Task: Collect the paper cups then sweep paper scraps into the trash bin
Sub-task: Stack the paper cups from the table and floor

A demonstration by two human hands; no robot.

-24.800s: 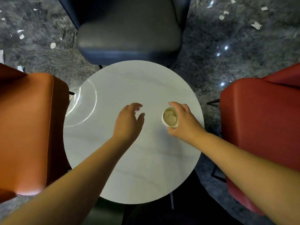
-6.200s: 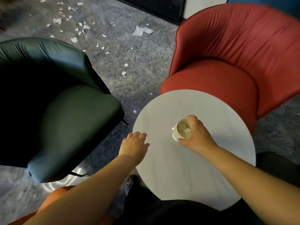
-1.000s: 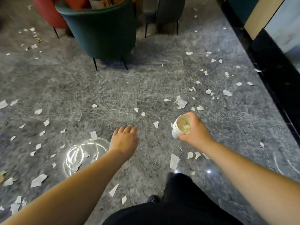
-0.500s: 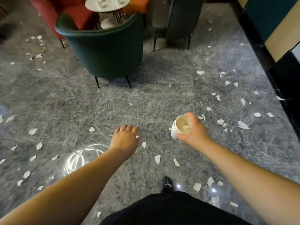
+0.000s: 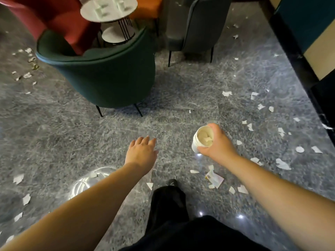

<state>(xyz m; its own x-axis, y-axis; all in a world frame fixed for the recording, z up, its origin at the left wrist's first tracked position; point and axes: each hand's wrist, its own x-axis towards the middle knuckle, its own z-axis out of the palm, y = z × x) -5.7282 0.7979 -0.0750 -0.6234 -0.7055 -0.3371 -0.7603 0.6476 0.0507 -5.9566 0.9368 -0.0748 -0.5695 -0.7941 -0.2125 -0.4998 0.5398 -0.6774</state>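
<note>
Nearest: black trouser leg and black shoe (image 5: 172, 182) planted on the grey veined stone floor (image 5: 54, 134), mid-stride by the look of it. Torn white paper scraps (image 5: 282, 163) lying all about the feet, on both sides, with one larger crumpled printed slip (image 5: 214, 179) just ahead of the shoe. None gathered; no broom, dustpan or trash bin in view. Sweeping judged not yet begun.

Mid-field: left hand (image 5: 141, 152) extended palm-down over bare floor, fingers straight and loosely together, holding nothing. Right hand (image 5: 216, 145) wrapped round a nested stack of white paper cups (image 5: 200, 140), fingers and thumb curled about the wall, mouth tilted toward the camera, crumpled paper visible inside the top cup. Stack carried in the air, well above the floor. Collection judged partly done.

Farther: dark green tub armchair (image 5: 108, 77) on thin black legs, back toward the viewer. Beyond it, a small round white table (image 5: 125, 14) on a black wire base, ringed by red, orange and grey chairs, carrying several small pale cups (image 5: 101, 10), blurred, count uncertain. Those cups judged outstanding; more scraps scattered along the far floor and beside the dark wall base at right.
</note>
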